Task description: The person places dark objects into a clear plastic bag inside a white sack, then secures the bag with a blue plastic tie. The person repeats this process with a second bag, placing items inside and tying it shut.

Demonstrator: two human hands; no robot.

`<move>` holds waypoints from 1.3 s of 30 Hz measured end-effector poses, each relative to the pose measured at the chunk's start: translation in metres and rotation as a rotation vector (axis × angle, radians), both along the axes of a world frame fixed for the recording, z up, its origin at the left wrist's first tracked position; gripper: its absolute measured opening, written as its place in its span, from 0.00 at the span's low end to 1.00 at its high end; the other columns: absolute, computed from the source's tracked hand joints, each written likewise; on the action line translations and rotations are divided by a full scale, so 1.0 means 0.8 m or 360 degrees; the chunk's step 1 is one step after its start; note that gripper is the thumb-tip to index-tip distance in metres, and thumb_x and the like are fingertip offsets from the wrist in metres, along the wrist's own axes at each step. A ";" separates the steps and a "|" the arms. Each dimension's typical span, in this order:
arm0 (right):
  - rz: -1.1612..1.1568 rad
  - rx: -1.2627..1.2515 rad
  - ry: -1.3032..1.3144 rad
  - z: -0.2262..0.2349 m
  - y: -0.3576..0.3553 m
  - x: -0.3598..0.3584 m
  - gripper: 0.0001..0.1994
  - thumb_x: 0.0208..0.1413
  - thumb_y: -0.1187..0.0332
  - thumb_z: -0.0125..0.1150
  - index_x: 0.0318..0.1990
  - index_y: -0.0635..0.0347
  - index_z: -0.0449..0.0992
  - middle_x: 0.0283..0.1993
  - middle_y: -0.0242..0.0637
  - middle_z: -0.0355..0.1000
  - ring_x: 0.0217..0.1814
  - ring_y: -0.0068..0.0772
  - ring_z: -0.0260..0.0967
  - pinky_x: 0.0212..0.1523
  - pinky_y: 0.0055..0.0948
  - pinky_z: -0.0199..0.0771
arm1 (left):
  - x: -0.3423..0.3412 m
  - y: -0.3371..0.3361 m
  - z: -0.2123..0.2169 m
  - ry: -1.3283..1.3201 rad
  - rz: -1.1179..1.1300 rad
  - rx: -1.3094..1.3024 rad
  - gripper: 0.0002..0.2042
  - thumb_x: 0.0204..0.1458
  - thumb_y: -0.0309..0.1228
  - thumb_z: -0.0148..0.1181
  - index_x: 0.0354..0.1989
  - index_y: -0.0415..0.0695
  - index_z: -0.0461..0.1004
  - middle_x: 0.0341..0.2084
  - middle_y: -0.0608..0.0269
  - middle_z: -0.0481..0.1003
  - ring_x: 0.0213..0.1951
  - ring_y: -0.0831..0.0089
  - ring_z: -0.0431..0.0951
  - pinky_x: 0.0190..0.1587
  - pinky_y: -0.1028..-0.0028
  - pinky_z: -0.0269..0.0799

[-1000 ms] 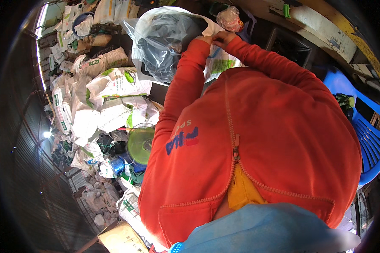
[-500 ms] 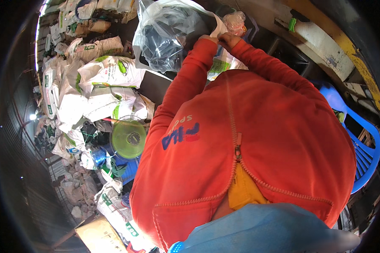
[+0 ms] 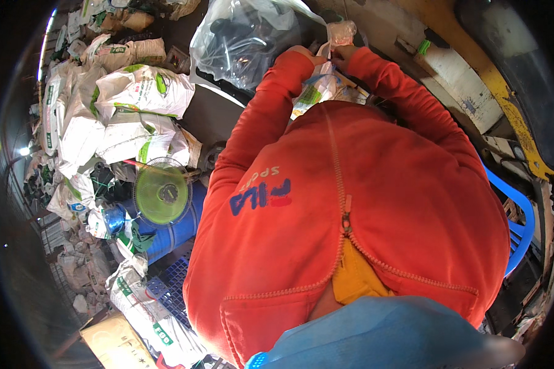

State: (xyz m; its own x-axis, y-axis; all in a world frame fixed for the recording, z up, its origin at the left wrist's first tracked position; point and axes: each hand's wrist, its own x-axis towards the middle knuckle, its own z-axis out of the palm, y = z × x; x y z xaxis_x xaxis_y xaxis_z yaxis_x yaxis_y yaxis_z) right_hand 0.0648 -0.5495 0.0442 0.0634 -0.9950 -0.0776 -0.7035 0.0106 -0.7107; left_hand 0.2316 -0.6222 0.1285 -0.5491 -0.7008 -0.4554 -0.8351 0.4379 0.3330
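Note:
At the top middle, both arms in red sleeves reach out to a large translucent plastic bag (image 3: 252, 46) with dark contents. My left hand (image 3: 308, 55) is closed at the bag's right edge, its fingers toward the right hand. My right hand (image 3: 345, 55) is closed just across from it, with a strip of the pale plastic edge running between the two. The fingertips are small and partly hidden. Below the hands lies a white and green printed sack (image 3: 311, 95), and a clear crumpled plastic bundle (image 3: 341, 32) sits just beyond the right hand.
White and green sacks (image 3: 144, 92) are piled on the left. A green round fan (image 3: 160, 200) stands by a blue drum (image 3: 166, 240). A blue plastic chair (image 3: 526, 215) is at the right, below a yellow metal frame (image 3: 511, 98). A brown sack (image 3: 117, 341) lies lower left.
The view has shifted, so the sacks and fan sit further left and higher. Both hands stay at the bag's edge, now slightly further apart, with a pale strip of plastic between them.

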 end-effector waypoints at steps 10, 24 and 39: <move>0.0021 0.0094 -0.0496 0.049 -0.008 -0.018 0.17 0.49 0.57 0.59 0.37 0.64 0.69 0.29 0.36 0.70 0.30 0.29 0.70 0.34 0.27 0.72 | 0.032 0.005 -0.001 0.0349 0.0060 -0.0057 0.21 0.46 0.48 0.53 0.36 0.41 0.76 0.31 0.49 0.76 0.35 0.56 0.76 0.40 0.66 0.68; 0.0493 -0.0525 -0.0050 0.199 -0.173 0.167 0.42 0.41 0.34 0.52 0.63 0.42 0.51 0.66 0.51 0.44 0.67 0.50 0.41 0.65 0.40 0.42 | 0.058 0.010 -0.038 0.0736 -0.0422 -0.0696 0.17 0.48 0.43 0.50 0.29 0.40 0.77 0.30 0.47 0.75 0.35 0.54 0.75 0.39 0.62 0.69; 0.0902 -0.0604 0.0984 0.183 -0.180 0.241 0.32 0.50 0.38 0.40 0.63 0.28 0.47 0.68 0.32 0.39 0.70 0.44 0.31 0.62 0.59 0.27 | 0.073 0.032 0.017 0.0450 -0.0689 -0.0628 0.10 0.40 0.32 0.56 0.31 0.44 0.76 0.29 0.53 0.76 0.34 0.57 0.76 0.36 0.62 0.71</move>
State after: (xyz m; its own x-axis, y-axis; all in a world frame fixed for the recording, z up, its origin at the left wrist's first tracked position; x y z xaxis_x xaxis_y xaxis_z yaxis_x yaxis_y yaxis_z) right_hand 0.2573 -0.6938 0.1902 0.6053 -0.7934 0.0650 -0.7881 -0.6087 -0.0917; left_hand 0.2898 -0.5965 0.1420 -0.8804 -0.4743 -0.0053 -0.4593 0.8496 0.2591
